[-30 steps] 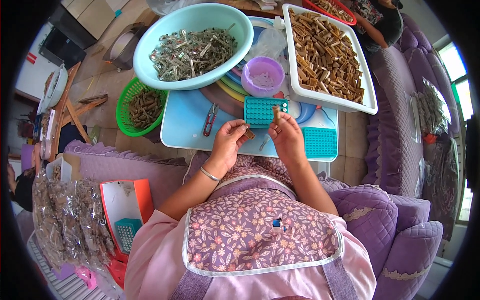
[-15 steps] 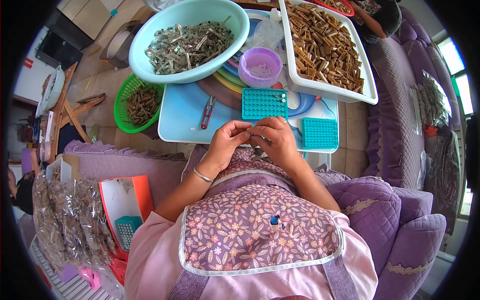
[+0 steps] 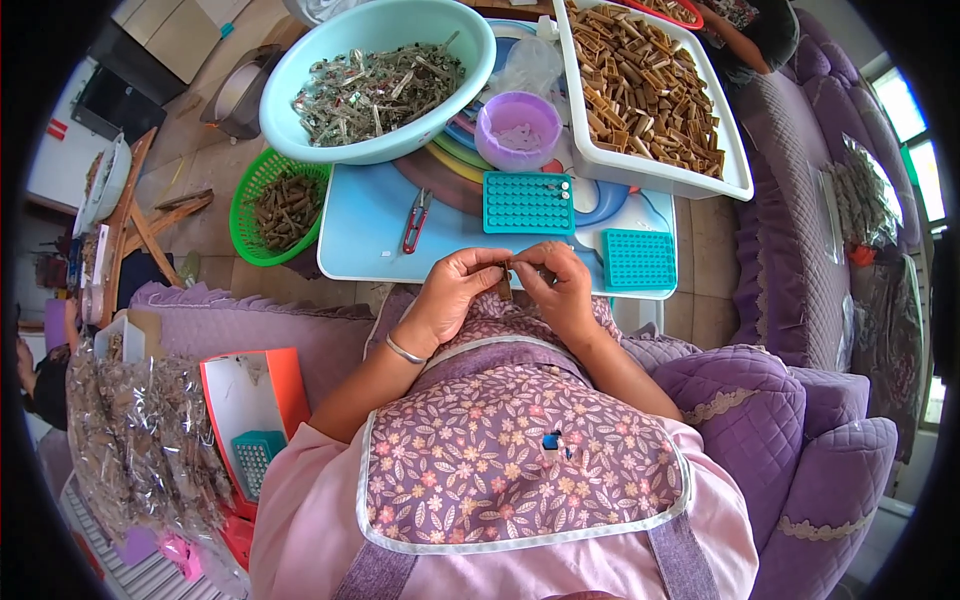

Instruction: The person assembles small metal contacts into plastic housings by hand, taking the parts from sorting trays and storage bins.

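A quilted purple sofa (image 3: 790, 300) lines the right side of this room, and beside it stands a pale blue tabletop (image 3: 360, 230). A light blue basin (image 3: 300, 125) and a white tub (image 3: 655, 182), both heaped full, sit toward the back, I'd guess to give the arms room while staying reachable; the purple bowl (image 3: 515, 155) and 2 teal trays (image 3: 527, 205) are nearer, probably for easy picking. Red snips (image 3: 415, 228) lie to the left. The left hand (image 3: 450, 295) pinches a small brown piece (image 3: 505, 285), seemingly to steady it. That piece hangs at the left fingertips, between both hands, just off the near edge. The right hand (image 3: 562, 285) curls in close at its top; whether it grips anything, I can't tell.
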Tool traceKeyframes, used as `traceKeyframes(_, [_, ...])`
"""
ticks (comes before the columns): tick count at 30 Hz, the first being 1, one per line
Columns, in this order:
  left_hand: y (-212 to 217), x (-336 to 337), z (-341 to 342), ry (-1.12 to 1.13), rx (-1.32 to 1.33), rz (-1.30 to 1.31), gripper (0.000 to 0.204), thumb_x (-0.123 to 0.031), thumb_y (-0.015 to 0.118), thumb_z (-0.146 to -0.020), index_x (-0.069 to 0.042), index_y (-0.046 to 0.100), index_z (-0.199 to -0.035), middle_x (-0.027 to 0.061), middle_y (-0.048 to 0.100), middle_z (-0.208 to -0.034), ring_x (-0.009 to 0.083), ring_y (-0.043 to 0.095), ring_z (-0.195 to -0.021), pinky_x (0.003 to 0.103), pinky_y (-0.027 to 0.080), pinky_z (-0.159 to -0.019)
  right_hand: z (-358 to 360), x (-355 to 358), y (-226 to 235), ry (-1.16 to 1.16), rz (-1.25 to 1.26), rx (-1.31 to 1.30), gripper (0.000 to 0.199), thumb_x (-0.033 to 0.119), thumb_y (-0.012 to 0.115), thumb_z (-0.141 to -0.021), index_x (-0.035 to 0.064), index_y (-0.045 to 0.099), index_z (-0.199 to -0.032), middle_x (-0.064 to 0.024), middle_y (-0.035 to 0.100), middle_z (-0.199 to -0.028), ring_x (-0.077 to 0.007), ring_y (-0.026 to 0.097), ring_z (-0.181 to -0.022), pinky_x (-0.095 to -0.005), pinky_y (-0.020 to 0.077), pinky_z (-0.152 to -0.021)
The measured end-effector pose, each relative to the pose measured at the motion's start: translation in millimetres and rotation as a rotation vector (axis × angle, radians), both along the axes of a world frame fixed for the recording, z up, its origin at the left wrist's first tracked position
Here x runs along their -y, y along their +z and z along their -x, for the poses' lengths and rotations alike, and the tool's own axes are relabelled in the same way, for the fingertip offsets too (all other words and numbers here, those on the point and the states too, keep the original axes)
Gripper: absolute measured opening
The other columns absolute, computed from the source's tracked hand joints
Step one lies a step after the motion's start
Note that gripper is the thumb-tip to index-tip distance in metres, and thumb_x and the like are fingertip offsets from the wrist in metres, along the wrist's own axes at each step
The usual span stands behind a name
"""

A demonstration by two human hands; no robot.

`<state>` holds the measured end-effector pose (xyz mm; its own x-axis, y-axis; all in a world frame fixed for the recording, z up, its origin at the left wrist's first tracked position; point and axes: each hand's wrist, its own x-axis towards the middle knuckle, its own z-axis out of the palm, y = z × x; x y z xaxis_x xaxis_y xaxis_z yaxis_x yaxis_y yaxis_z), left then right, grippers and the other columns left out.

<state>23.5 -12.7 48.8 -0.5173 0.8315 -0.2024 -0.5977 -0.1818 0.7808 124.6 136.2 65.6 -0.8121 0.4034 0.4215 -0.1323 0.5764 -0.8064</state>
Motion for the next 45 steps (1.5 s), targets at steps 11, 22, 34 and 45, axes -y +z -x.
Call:
traceKeyframes(11, [-5,8,-4,-0.052,-0.154,0.073,0.024,-0.005,0.065,-0.089,0.004,0.057,-0.109,0.0087,0.065,-0.101,0.0129,0.062,-0.089,0.026,0.05,-0.081,-6,-5,-2,0.259,0.017,-0.025,0.007,0.011,0.072,-0.078,0.008,0.069,-0.083,-0.0038,0.065,-0.079,-0.0224,0.06,-0.077,-0.0353,0.041,-0.075])
traceKeyframes(22, [-17,20,-3,-0.048,-0.084,0.132,0.018,-0.004,0.06,-0.091,0.001,0.057,-0.108,0.0075,0.064,-0.103,0.0127,0.06,-0.095,0.026,0.05,-0.086,-23,4,-10,0.282,0.187,0.163,0.017,0.012,0.07,-0.08,0.0095,0.072,-0.097,-0.0073,0.061,-0.087,-0.0258,0.057,-0.084,-0.0351,0.0445,-0.077])
traceKeyframes(34, [-15,10,0,-0.157,0.064,0.052,0.015,-0.001,0.055,-0.092,-0.001,0.056,-0.108,0.0124,0.063,-0.108,0.0169,0.061,-0.096,0.03,0.05,-0.089,-23,-47,-25,-0.422,-0.446,0.358,0.02,0.021,0.075,-0.071,0.0093,0.068,-0.085,-0.0079,0.064,-0.084,-0.0306,0.059,-0.081,-0.0399,0.0474,-0.075])
traceKeyframes(45, [-18,10,0,-0.213,0.111,0.074,0.017,-0.001,0.058,-0.091,-0.001,0.056,-0.107,0.0121,0.063,-0.109,0.0176,0.062,-0.098,0.031,0.051,-0.089,-11,-54,-13,-0.376,-0.464,0.557,0.017,0.021,0.073,-0.073,0.0071,0.066,-0.082,-0.0103,0.065,-0.084,-0.0319,0.06,-0.084,-0.041,0.0481,-0.076])
